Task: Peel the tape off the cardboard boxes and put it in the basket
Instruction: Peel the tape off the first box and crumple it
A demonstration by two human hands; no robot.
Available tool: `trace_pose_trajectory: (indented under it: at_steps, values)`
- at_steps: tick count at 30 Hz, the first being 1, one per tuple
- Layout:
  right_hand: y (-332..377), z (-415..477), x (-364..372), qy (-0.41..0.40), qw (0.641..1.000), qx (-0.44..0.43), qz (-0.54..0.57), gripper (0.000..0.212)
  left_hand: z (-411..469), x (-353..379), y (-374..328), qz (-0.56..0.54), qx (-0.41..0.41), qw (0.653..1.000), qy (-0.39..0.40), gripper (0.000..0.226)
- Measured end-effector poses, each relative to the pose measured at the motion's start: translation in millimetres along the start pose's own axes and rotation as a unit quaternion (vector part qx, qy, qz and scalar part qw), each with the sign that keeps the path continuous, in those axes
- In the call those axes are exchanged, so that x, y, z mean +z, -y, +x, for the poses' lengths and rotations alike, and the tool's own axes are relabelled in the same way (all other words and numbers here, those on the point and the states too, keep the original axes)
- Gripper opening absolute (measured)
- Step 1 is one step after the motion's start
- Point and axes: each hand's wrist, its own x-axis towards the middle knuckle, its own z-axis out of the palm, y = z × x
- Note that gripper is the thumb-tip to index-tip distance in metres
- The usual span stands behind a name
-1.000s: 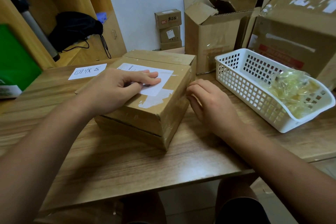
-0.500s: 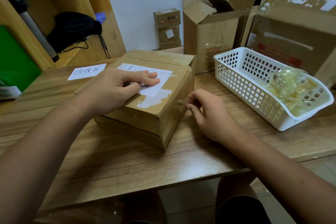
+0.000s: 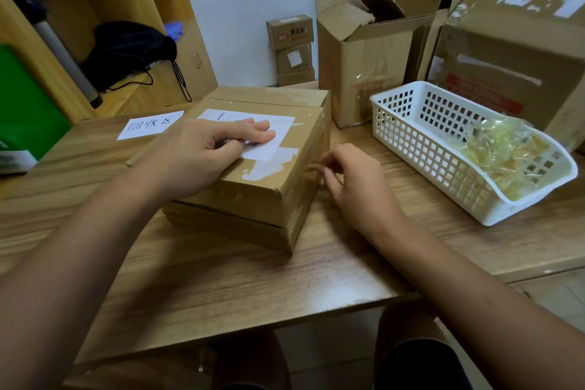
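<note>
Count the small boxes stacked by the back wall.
3, in one stack: top box, middle box, bottom box; others may hide behind the open carton.

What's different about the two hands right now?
The left hand lies flat on top of the box, fingers straight over its white label; the right hand is beside the box, fingers curled. The left presses down, while the right pinches a tape end at the box's side. Both are bare and work on the same box.

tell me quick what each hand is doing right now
Left hand: open, pressing flat on the brown cardboard box.
Right hand: closed, pinching a brownish tape strip at the box's right side.
</note>
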Motion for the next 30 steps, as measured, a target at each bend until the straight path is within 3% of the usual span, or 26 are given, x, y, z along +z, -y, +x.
trace_pose_trajectory:
  at_steps: [5, 16, 23, 30]
  values:
    - [1.6, 0.4, -2.0, -0.002, 1.000, 0.024, -0.004, 0.007, -0.4, 1.5, -8.1, 0.001, -0.018, 1.000, -0.009, 0.045]
    - [25.8, -42.5, -13.2, 0.114, 0.987, 0.095, 0.061, 0.018, -2.8, 2.5, -15.5, -0.012, -0.026, 0.999, -0.017, 0.046]
    - [12.9, -25.5, -13.7, 0.013, 0.981, 0.133, 0.139, 0.024, 0.6, 6.3, -15.0, 0.011, -0.040, 0.999, -0.029, 0.044]
    - [7.1, -5.8, -2.8, -0.018, 0.927, 0.199, 0.317, 0.029, 2.3, 10.6, -19.2, 0.014, -0.047, 0.997, -0.052, 0.039]
